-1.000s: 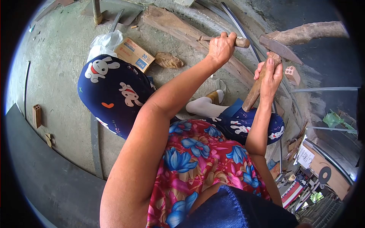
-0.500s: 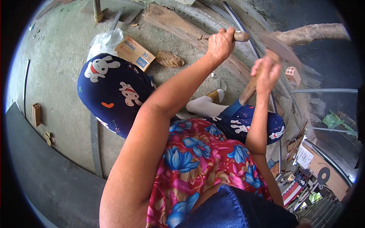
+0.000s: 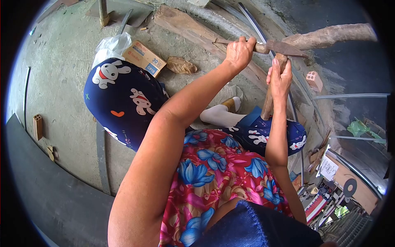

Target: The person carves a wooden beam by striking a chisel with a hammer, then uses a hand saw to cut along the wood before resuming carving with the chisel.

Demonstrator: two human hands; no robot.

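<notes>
My left hand is closed around a wooden-handled chisel; the chisel's thin metal blade points left, its tip at the long wooden plank. My right hand grips a hammer by its thick wooden handle. The rusty hammer head sits right at the butt end of the chisel handle, seemingly touching it. Below the right hand, the lower end of the hammer handle comes down in front of my bent knee in blue rabbit-print cloth.
A thick branch lies behind the hammer. Long metal strips run beside the plank. A cardboard box, a dry leaf and a plastic bag are on the concrete. A hollow brick is at right, piled items lower right.
The hammer head, blurred and raised to the right before, has come left and down against the chisel's handle end. My left hand has hardly moved.
</notes>
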